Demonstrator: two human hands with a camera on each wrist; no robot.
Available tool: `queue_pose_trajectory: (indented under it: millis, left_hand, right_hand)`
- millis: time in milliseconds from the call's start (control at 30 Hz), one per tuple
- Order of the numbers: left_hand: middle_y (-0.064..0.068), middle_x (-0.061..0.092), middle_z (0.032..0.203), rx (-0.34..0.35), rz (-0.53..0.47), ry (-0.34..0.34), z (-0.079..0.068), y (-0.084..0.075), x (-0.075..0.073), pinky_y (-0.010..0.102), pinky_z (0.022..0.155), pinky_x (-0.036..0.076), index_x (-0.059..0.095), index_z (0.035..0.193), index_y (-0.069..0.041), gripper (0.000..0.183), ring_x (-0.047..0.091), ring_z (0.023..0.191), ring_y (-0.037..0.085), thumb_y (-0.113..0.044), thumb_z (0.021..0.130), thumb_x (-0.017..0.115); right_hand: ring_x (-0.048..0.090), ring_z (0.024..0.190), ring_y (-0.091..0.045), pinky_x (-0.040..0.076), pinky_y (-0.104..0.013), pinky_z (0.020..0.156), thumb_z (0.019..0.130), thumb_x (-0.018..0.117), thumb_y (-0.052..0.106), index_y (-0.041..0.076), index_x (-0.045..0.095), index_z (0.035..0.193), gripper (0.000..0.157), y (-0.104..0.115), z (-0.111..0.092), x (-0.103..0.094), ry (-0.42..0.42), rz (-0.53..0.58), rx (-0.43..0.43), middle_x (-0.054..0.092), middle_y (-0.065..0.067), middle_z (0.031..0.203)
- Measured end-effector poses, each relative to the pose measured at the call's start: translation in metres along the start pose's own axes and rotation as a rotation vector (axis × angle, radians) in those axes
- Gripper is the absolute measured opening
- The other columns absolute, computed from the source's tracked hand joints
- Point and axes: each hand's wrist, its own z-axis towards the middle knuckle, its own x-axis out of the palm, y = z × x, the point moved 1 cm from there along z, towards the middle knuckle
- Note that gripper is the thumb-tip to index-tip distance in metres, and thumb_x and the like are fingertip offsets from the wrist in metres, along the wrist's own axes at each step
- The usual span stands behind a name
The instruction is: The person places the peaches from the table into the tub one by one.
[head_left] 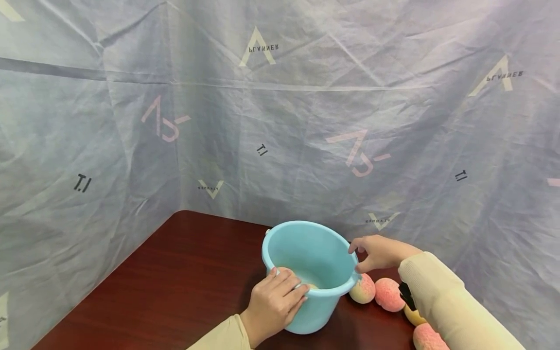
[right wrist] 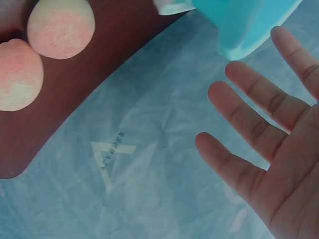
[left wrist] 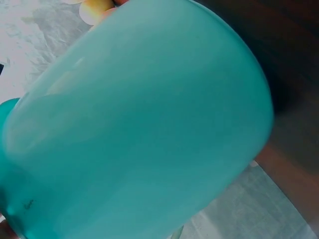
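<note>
A light blue bucket (head_left: 312, 308) stands on the dark red table, its mouth facing up and its rim slanting down to the right in the head view. My left hand (head_left: 276, 302) grips the near-left rim, fingers laid over the edge. Pale pinkish fruit shows partly inside, mostly hidden by the rim and these fingers. The bucket's side (left wrist: 144, 114) fills most of the left wrist view. At the right rim is my right hand (head_left: 379, 253), fingertips and thumb close to the edge; its fingers are spread and hold nothing in the right wrist view.
Right of the bucket, several pink-and-yellow peaches (head_left: 389, 294) lie in a curved row, with a yellow fruit (head_left: 413, 316) among them, partly behind the right sleeve. Grey printed cloth (head_left: 297, 160) hangs behind and left of the table (head_left: 183, 282).
</note>
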Motion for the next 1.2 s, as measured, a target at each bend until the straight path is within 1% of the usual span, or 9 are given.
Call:
queue_pose_trajectory:
  millis: [233, 400, 500, 600, 733, 767, 867, 1000, 1200]
  left_hand:
    - [-0.005, 0.062, 0.078, -0.014, 0.005, 0.004, 0.003, -0.002, 0.002, 0.031, 0.075, 0.05, 0.072, 0.086, -0.017, 0.032, 0.059, 0.074, 0.015, -0.024, 0.102, 0.046]
    - [-0.005, 0.062, 0.077, -0.025, 0.007, 0.026, 0.004, -0.005, 0.003, 0.03, 0.075, 0.05, 0.072, 0.087, -0.018, 0.032, 0.059, 0.074, 0.015, -0.024, 0.102, 0.046]
    - [-0.005, 0.062, 0.077, -0.029, 0.007, 0.023, 0.004, -0.005, 0.003, 0.031, 0.076, 0.05, 0.072, 0.087, -0.017, 0.032, 0.059, 0.074, 0.015, -0.024, 0.102, 0.045]
    - [-0.005, 0.062, 0.078, -0.03, 0.012, 0.018, 0.003, -0.004, 0.003, 0.031, 0.076, 0.05, 0.072, 0.086, -0.017, 0.033, 0.06, 0.075, 0.015, -0.024, 0.102, 0.045]
    - [-0.005, 0.063, 0.079, -0.034, 0.024, 0.029, 0.002, -0.003, 0.003, 0.031, 0.076, 0.05, 0.073, 0.087, -0.017, 0.033, 0.06, 0.076, 0.015, -0.025, 0.102, 0.045]
    - [-0.005, 0.063, 0.079, -0.036, 0.025, 0.028, 0.002, -0.004, 0.003, 0.031, 0.076, 0.05, 0.073, 0.087, -0.017, 0.033, 0.06, 0.076, 0.015, -0.025, 0.102, 0.045]
    - [-0.005, 0.063, 0.079, -0.038, 0.026, 0.032, 0.002, -0.004, 0.003, 0.032, 0.077, 0.051, 0.073, 0.087, -0.018, 0.032, 0.06, 0.077, 0.014, -0.024, 0.102, 0.045]
    - [-0.006, 0.063, 0.079, -0.041, 0.03, 0.031, 0.002, -0.004, 0.002, 0.032, 0.077, 0.051, 0.073, 0.087, -0.018, 0.033, 0.06, 0.076, 0.014, -0.024, 0.103, 0.045]
    - [-0.005, 0.063, 0.08, -0.052, 0.031, 0.049, 0.002, -0.005, 0.002, 0.032, 0.079, 0.05, 0.073, 0.087, -0.018, 0.032, 0.06, 0.076, 0.014, -0.025, 0.102, 0.045]
  right_hand:
    - [0.061, 0.093, -0.031, 0.05, -0.045, 0.079, 0.074, 0.075, 0.02, 0.007, 0.065, 0.105, 0.035, -0.018, -0.012, 0.007, -0.033, 0.031, -0.001, 0.063, -0.011, 0.098]
    - [0.061, 0.096, -0.035, 0.05, -0.046, 0.079, 0.076, 0.073, 0.019, 0.005, 0.064, 0.106, 0.034, -0.033, -0.02, 0.017, -0.024, 0.105, 0.035, 0.063, -0.013, 0.101]
    - [0.06, 0.097, -0.035, 0.05, -0.049, 0.079, 0.077, 0.073, 0.018, 0.006, 0.064, 0.106, 0.033, -0.043, -0.025, 0.024, -0.015, 0.141, 0.066, 0.062, -0.013, 0.102]
    - [0.06, 0.094, -0.032, 0.05, -0.048, 0.078, 0.078, 0.072, 0.015, 0.005, 0.062, 0.106, 0.031, -0.053, -0.03, 0.032, 0.006, 0.189, 0.085, 0.062, -0.011, 0.1]
    - [0.06, 0.09, -0.028, 0.049, -0.044, 0.074, 0.079, 0.07, 0.015, 0.005, 0.062, 0.105, 0.029, -0.064, -0.036, 0.041, 0.017, 0.22, 0.08, 0.062, -0.007, 0.096]
    - [0.06, 0.09, -0.028, 0.049, -0.044, 0.074, 0.079, 0.069, 0.015, 0.005, 0.062, 0.105, 0.029, -0.067, -0.038, 0.043, 0.015, 0.217, 0.078, 0.062, -0.008, 0.097]
    - [0.059, 0.096, -0.035, 0.05, -0.049, 0.076, 0.08, 0.068, 0.017, 0.006, 0.063, 0.106, 0.029, -0.073, -0.042, 0.048, 0.014, 0.224, 0.09, 0.062, -0.013, 0.102]
    - [0.058, 0.096, -0.038, 0.049, -0.054, 0.077, 0.083, 0.065, 0.015, 0.001, 0.062, 0.109, 0.031, -0.083, -0.044, 0.055, 0.032, 0.268, 0.087, 0.061, -0.018, 0.106]
    - [0.06, 0.092, -0.037, 0.049, -0.054, 0.076, 0.086, 0.062, 0.014, -0.007, 0.058, 0.11, 0.032, -0.1, -0.049, 0.073, 0.066, 0.38, 0.086, 0.061, -0.019, 0.105]
